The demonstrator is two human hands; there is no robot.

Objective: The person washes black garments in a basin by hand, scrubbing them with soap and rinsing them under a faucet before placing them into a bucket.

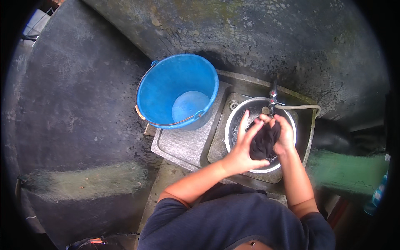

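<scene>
A bunched dark cloth (264,142) is held over a round metal basin (229,134). My right hand (283,135) grips the cloth from its right side, fingers curled round its upper edge. On the other side my left hand (247,147) is cupped against the bundle, with fingers and thumb spread apart. Rippling water (238,129) shows in the basin beside my left fingers. Just beyond my fingertips, a metal tap (273,95) reaches over the basin's far rim. Part of the basin's inside is hidden by my hands and the cloth.
The basin stands in a grey sink (215,147) with a drain (233,105). A blue bucket (162,90) sits on the drainboard (181,147) to the left. A pale hose (301,107) runs right from the tap. Green netting (347,172) hangs at right, paler netting (90,181) at left.
</scene>
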